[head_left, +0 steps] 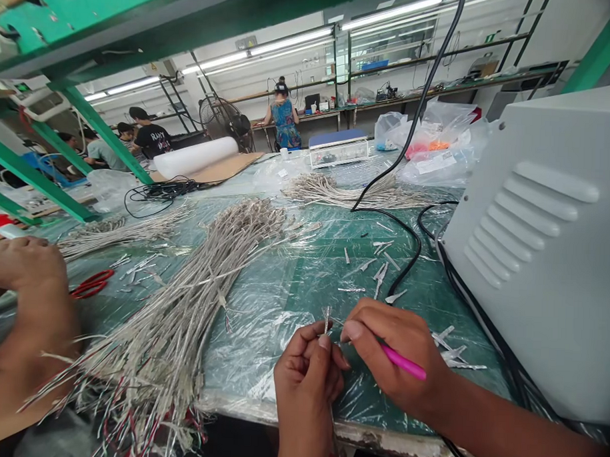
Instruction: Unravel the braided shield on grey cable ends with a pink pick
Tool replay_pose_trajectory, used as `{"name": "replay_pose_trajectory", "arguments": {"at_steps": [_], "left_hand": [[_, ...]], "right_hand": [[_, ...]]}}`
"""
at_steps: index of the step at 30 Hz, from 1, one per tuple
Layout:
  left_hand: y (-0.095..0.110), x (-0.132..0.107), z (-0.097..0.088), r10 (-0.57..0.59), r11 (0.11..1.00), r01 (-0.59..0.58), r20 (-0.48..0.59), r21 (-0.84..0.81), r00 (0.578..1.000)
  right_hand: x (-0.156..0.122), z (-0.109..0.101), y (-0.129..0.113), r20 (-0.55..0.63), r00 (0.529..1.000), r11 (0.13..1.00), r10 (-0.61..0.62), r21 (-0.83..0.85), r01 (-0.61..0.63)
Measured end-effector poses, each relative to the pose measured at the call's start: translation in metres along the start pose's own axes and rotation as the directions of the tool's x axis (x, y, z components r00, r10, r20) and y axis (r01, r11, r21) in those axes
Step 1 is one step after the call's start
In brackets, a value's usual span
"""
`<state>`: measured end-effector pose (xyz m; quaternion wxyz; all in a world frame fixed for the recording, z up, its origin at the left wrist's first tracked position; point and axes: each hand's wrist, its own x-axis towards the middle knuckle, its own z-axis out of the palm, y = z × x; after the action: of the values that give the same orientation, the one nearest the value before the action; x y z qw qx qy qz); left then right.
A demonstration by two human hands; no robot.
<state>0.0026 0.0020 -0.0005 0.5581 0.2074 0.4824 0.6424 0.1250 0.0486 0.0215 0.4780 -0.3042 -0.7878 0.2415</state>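
Observation:
Near the front edge of the table, my left hand (307, 375) is closed, pinching the end of a thin cable (326, 316) between thumb and finger. The cable's frayed, silvery tip points up. Beside it on the right, my right hand (403, 348) is closed round a slim tool with a pink handle (405, 362). Its thin tip reaches toward the cable end; I cannot tell whether they touch. Left of my hands lies a large bundle of grey cables (197, 285) with stripped red and white wire ends at the front.
A large white metal box (545, 230) with vents stands on the right, black cords (413, 132) running beside it. Shield scraps (381, 271) lie on the plastic-covered table (261, 333). At left are a co-worker's arms (32, 312) and red-handled scissors (90, 284). More cables (356, 190) lie behind.

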Motion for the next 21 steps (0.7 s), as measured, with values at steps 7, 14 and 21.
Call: {"name": "replay_pose_trajectory", "arguments": {"at_steps": [7, 14, 21], "left_hand": [[-0.0002, 0.0003, -0.0004, 0.027, 1.000, -0.027, 0.037, 0.004, 0.999], [0.0011, -0.0010, -0.0008, 0.061, 0.998, -0.061, -0.004, -0.014, 0.998], [0.0001, -0.0014, 0.0000, 0.000, 0.998, -0.002, -0.031, -0.062, 1.000]], "right_hand": [[-0.0016, 0.0030, 0.0009, 0.001, 0.997, 0.997, 0.078, 0.003, -0.078], [0.0014, 0.0008, 0.0040, -0.132, 0.980, 0.987, 0.149, -0.045, -0.156], [-0.0012, -0.0029, -0.0042, 0.042, 0.997, 0.993, -0.066, 0.101, 0.061]]}}
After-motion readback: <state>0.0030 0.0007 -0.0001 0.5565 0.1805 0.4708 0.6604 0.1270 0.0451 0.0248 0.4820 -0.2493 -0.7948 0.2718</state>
